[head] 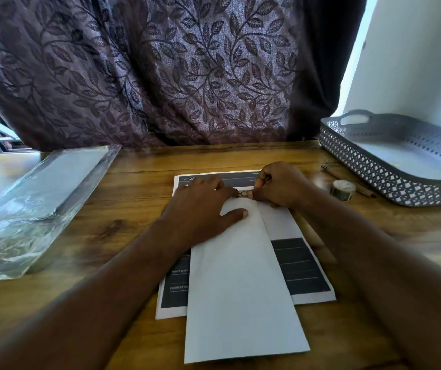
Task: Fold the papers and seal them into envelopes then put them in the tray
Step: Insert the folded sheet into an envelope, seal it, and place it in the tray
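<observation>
1. Head view, centre of frame: left hand (203, 206) lies flat with fingers straight, pressing the envelope (240, 289), which sits on the printed papers (304, 265).
2. Right hand (280, 184) pinches a small tape piece (244, 193) at the envelope's top edge.
3. Tray (400, 188) is at upper right, well apart.
4. Risk: if the envelope slides under the palm, the tape lands skewed or sticks to the sheet below.
</observation>
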